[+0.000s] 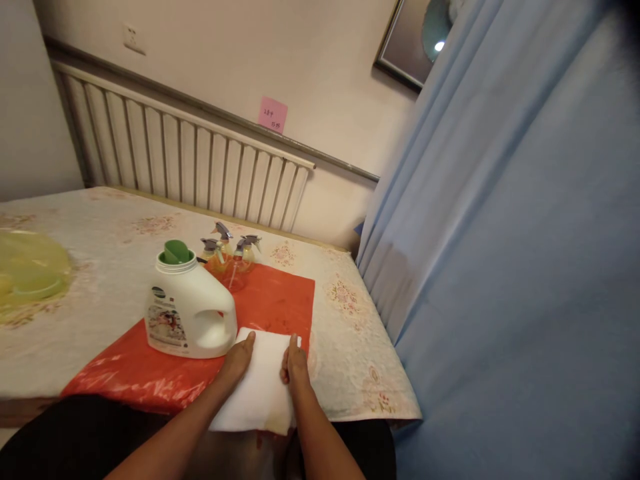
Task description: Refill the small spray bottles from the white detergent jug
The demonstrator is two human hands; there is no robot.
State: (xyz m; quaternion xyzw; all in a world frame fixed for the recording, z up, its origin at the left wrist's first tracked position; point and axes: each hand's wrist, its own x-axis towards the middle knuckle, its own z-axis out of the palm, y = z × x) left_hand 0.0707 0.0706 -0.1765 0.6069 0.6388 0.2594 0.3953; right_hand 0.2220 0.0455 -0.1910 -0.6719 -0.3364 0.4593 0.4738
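Note:
A white, flat, folded cloth [261, 390] is held between my two hands near the front edge of the bed. My left hand [239, 359] grips its left side, thumb on top and the other fingers mostly hidden beneath. On the opposite side my right hand [296, 365] has its thumb on top and its fingers curled in at the edge. Just left of the cloth stands a large white jug [193, 310] with a side handle and a green inner piece [177, 252] in its mouth. Under them lies a red plastic sheet [280, 300].
Several spray bottles [237, 270] with grey triggers stand behind the jug. A yellow plastic bag [33, 273] lies at far left on the flowered bed cover [345, 320]. A radiator [190, 150] runs along the wall; a blue curtain [475, 253] hangs at right.

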